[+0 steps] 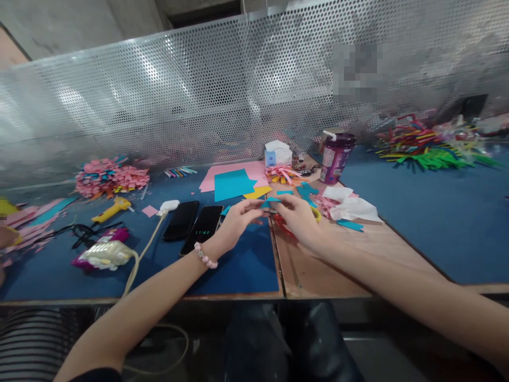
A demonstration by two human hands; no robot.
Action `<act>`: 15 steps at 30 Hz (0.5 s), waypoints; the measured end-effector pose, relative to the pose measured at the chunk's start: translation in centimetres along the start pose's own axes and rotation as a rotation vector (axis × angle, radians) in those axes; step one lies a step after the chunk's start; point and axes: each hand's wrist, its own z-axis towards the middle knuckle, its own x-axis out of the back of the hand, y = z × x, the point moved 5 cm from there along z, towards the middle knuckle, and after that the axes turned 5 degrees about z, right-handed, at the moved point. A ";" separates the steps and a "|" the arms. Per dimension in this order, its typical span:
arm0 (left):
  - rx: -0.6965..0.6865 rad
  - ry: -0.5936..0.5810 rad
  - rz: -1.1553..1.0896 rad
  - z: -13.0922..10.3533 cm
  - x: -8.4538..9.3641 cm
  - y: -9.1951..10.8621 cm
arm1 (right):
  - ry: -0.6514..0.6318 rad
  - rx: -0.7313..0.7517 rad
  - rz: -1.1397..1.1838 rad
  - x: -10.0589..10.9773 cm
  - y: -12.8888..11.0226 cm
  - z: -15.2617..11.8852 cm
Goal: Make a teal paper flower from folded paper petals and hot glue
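Pinching blue paper [271,202], left hand [237,222] facing right hand [299,218]

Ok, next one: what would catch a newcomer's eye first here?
Probably the small blue paper at the centre, between the left grip and right grip. Then the purple cup, standing beyond them to the right, and the fluffy, mostly pink heap at left, near the perforated metal screen.

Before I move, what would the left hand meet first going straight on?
The left hand would likely first meet the small bright-blue paper piece between both hands, then the right hand; depth there is unclear.
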 end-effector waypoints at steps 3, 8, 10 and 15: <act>-0.001 0.069 0.059 0.2 0.6 0.1 | -0.056 -0.019 -0.020 0.2 0.1 0.4; 0.064 0.007 0.063 0.3 0.4 0.1 | -0.146 -0.032 -0.043 -0.1 0.1 0.4; 0.097 -0.029 0.027 0.2 0.2 -0.1 | -0.147 -0.026 -0.033 -0.2 0.2 0.3; 0.116 -0.068 -0.005 0.0 0.0 -0.3 | -0.118 0.026 -0.030 -0.4 0.3 0.0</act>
